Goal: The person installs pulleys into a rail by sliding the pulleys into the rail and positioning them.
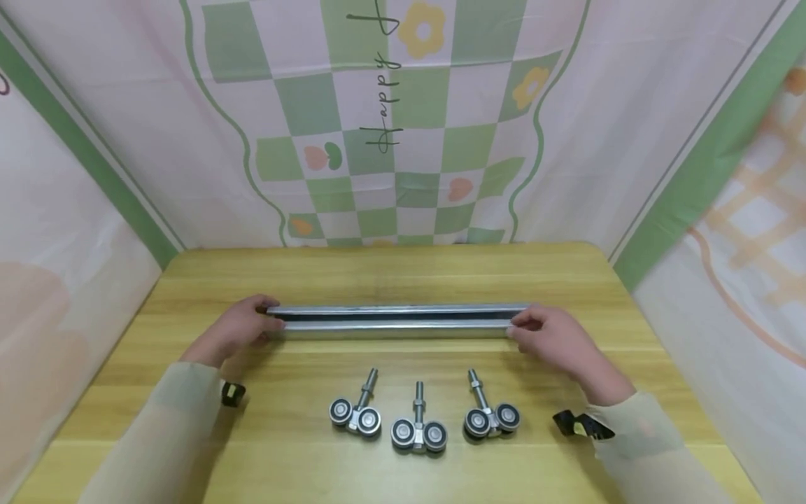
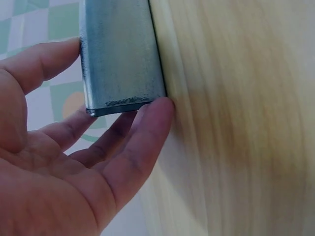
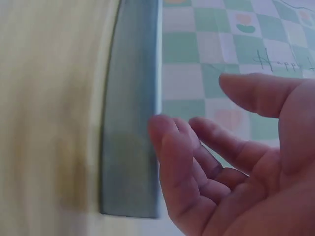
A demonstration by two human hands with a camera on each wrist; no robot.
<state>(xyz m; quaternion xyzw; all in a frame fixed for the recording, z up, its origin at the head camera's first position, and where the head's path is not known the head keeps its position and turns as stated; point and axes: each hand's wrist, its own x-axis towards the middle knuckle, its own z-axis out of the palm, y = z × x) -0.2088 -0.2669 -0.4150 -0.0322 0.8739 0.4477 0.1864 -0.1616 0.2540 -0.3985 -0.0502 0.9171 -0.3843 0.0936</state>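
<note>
A long silver metal rail with a dark slot along its top lies crosswise on the wooden table. At its left end, my left hand holds the rail, thumb against one edge and fingers round the end, as the left wrist view shows. Near the right end is my right hand, its fingers loosely bent. In the right wrist view the fingertips lie right at the rail's edge, and the thumb stands away from it. On the near side are three roller trolleys, left, middle and right, each with a threaded bolt.
The wooden table reaches back to a patterned cloth hanging behind it. More cloth hangs at both sides. Each wrist wears a dark strap, left and right, by the sleeve.
</note>
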